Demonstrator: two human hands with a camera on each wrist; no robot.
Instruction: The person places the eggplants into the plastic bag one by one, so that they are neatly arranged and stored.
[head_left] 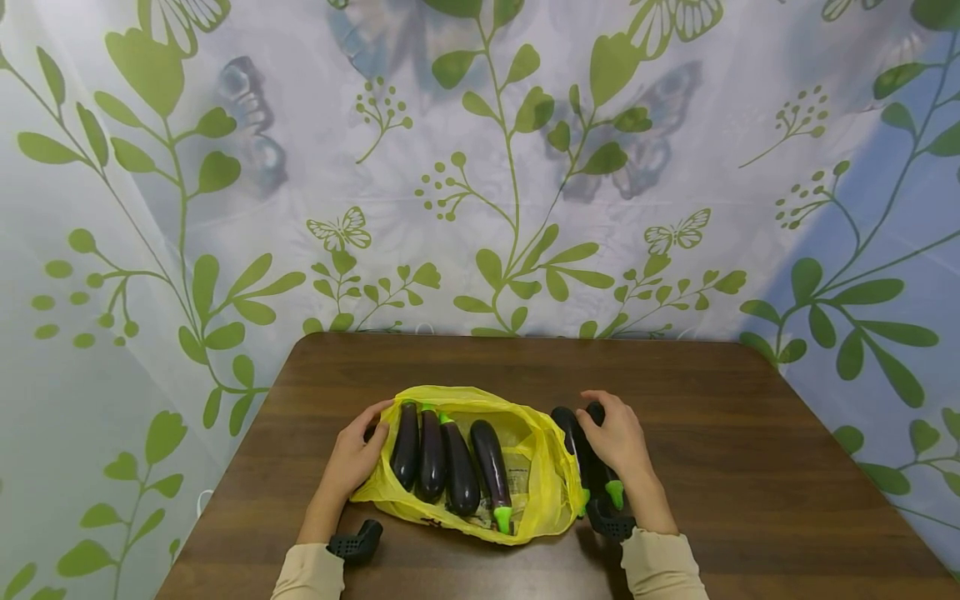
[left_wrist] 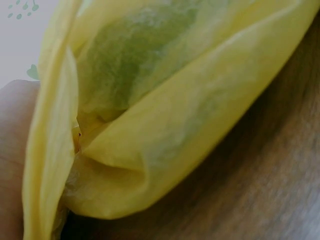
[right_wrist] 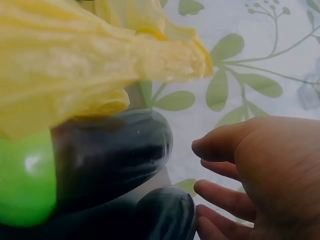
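A yellow plastic bag (head_left: 551,492) lies with its mouth spread on the table, and several dark purple eggplants (head_left: 431,458) with green caps are inside. My left hand (head_left: 356,450) holds the bag's left rim; in the left wrist view yellow plastic (left_wrist: 165,150) hides most of that hand. Two more eggplants lie just right of the bag, one (right_wrist: 115,155) partly under its edge and another (right_wrist: 167,215) beside it. Over their far ends is my right hand (head_left: 618,437), its fingers apart and slightly bent, with nothing held between thumb and fingers.
The brown wooden table (head_left: 750,467) extends on both sides of the bag. Behind it hangs a pale curtain (head_left: 405,200) with green leaves and butterflies. A black wrist device (head_left: 356,543) sits at the left cuff, another (head_left: 611,523) at the right.
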